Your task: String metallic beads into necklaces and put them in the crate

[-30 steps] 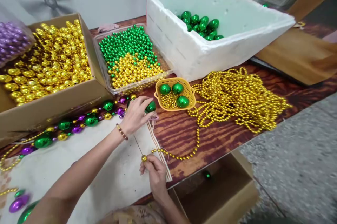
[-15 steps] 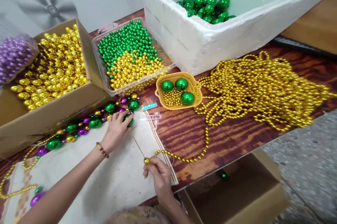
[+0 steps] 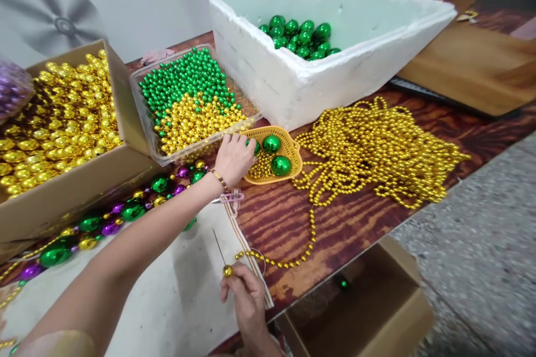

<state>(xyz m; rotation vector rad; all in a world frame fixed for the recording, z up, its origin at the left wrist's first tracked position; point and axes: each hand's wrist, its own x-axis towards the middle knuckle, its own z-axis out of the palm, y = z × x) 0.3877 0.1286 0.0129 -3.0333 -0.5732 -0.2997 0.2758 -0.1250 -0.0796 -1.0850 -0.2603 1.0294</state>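
My left hand (image 3: 235, 160), with a beaded bracelet on its wrist, reaches over the left side of the yellow plastic basket (image 3: 288, 177). Its curled fingers are over a green ball (image 3: 254, 147) there, and the fingertips are hidden. Two more green balls (image 3: 281, 165) and small gold beads (image 3: 263, 165) lie in the basket. Low over the white cloth (image 3: 167, 295), my right hand (image 3: 247, 295) pinches a long needle (image 3: 218, 244) with a gold bead (image 3: 227, 271) on it. Partly behind my left forearm, another green ball (image 3: 190, 224) rests on the cloth.
A gold bead string (image 3: 312, 228) runs to a large heap of gold strands (image 3: 377, 150). Behind stand a foam box (image 3: 259, 75), a clear tray (image 3: 167, 157) of beads and a carton (image 3: 121, 158). A finished-looking mixed garland (image 3: 133, 210) and pink snips (image 3: 232, 196) lie nearby.
My left hand has left the green ball on the cloth and moved up and right to the basket. My right hand still holds the needle with the gold bead. The view has shifted right.
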